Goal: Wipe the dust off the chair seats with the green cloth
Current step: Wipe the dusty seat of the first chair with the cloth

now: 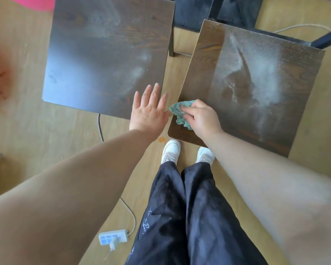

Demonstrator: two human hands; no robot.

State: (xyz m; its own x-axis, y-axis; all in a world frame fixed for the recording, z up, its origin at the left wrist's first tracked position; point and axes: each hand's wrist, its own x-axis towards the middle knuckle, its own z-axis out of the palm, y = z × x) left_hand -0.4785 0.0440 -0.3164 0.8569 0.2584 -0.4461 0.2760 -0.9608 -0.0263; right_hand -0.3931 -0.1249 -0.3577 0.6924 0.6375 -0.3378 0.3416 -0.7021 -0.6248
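The wooden floor (27,131) is the biggest thing here. Two dark chair seats stand on it side by side, with a gap between them. The left chair seat (96,54) has pale dust, mostly on its right half. The right chair seat (256,111) has much more white dust in its middle and along its far edge.

The left hand (148,109) is flat and wide and holds nothing. It is over the near right corner of the left seat, and I cannot tell if it touches. The right hand (201,117) has its fingers curled round the green cloth (178,113), which is on the near left corner of the right seat.

The cloth is bunched up small, so a wipe may leave stripes of dust. A fast wipe to the left could throw dust onto the other seat. A power strip (113,237) lies near the feet, so a step back could trip on it.
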